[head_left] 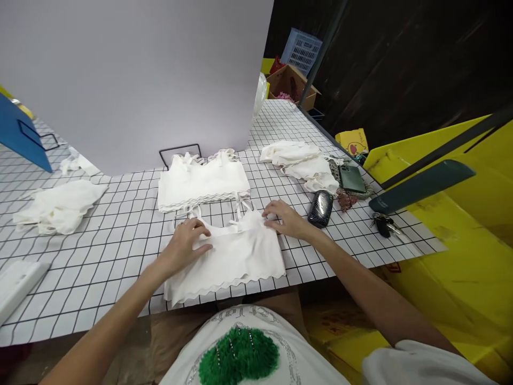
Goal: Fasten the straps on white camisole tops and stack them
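One blue panel (pixel 24 133) stands at the far left, a black wire loop beside it. Nearer the person, a white box-shaped object (pixel 22 283) is partly cut off by the picture's edge. Beyond it, a crumpled white cloth (pixel 60 206) lies on the surface (pixel 108 246), which is white with a black grid. A large pale board (pixel 132 80) rises behind the middle.

The left hand (pixel 188 240) rests on the left part of a white strapped garment (pixel 236 256), fingers loosely bent and thumb held apart from them, not closed on anything. Just beyond that garment is a neat stack of white garments (pixel 204 182) with wavy edges, in front of the board. The strapped garment itself lies spread at the near edge of the surface, its scalloped hem toward the person and its straps pointing toward the stack.

The right hand (pixel 284 219) touches the garment's upper right corner, fingers bent; whether it pinches the fabric, I cannot tell. Farther right and back is a loose heap of white cloth (pixel 300 163), with a shiny black case (pixel 320 208) near its front. Next come a dark green flat rectangular item (pixel 351 178), a bunch of keys (pixel 387 224) and a long teal object (pixel 420 184), with yellow material (pixel 460 246) beyond the surface's edge.
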The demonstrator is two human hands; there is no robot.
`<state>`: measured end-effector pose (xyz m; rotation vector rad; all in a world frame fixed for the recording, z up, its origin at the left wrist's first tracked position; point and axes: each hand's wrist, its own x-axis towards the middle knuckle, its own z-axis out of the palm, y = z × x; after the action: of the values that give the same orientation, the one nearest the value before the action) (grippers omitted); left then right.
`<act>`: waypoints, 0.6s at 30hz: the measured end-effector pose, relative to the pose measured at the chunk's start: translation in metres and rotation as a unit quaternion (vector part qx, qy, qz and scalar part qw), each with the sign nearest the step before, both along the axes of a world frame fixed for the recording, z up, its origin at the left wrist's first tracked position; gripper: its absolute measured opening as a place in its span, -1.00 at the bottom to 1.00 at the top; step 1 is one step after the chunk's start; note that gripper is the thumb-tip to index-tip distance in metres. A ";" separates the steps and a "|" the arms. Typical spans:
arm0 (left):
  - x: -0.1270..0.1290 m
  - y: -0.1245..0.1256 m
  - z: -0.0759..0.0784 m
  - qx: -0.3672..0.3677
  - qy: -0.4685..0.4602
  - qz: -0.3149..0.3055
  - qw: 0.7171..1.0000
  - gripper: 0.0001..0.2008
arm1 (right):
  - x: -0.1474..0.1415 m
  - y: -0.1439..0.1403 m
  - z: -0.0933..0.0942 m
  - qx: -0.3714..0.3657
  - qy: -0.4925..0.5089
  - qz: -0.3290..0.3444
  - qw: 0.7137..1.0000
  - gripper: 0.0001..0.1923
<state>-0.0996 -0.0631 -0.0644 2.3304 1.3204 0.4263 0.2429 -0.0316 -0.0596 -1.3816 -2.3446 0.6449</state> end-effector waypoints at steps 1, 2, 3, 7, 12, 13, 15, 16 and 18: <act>0.004 -0.009 -0.006 0.039 -0.028 0.012 0.999 -0.66 | -0.006 0.008 -0.001 0.023 0.008 -0.012 1.000 -0.86; 0.009 -0.020 -0.012 0.076 -0.046 0.015 0.996 -0.60 | -0.014 0.018 -0.002 0.042 -0.002 -0.028 0.999 -0.85; 0.014 -0.031 -0.018 0.108 -0.050 0.008 0.993 -0.55 | -0.023 0.029 -0.003 0.057 -0.025 -0.047 0.997 -0.85; 0.028 -0.064 -0.036 0.183 0.026 -0.040 0.982 -0.35 | -0.057 0.072 -0.007 0.078 -0.121 -0.111 0.983 -0.85; 0.022 -0.071 -0.040 0.192 0.110 -0.086 0.971 -0.32 | -0.054 0.091 -0.010 0.088 -0.100 -0.199 0.971 -0.79; 0.021 -0.070 -0.040 0.193 0.111 -0.090 0.971 -0.33 | -0.050 0.091 -0.011 0.084 -0.092 -0.216 0.968 -0.78; 0.020 -0.067 -0.039 0.192 0.101 -0.092 0.972 -0.34 | -0.043 0.088 -0.014 0.067 -0.079 -0.230 0.968 -0.82; 0.019 -0.066 -0.038 0.189 0.090 -0.093 0.973 -0.34 | -0.040 0.086 -0.016 0.058 -0.073 -0.229 0.969 -0.84; 0.017 -0.066 -0.034 0.177 0.051 -0.097 0.978 -0.37 | -0.034 0.075 -0.017 0.047 -0.064 -0.224 0.971 -0.82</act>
<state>-0.0825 -0.1287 -0.0989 2.7793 1.1180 0.5199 0.2094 0.0439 -0.0762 -1.8701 -2.0115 0.3160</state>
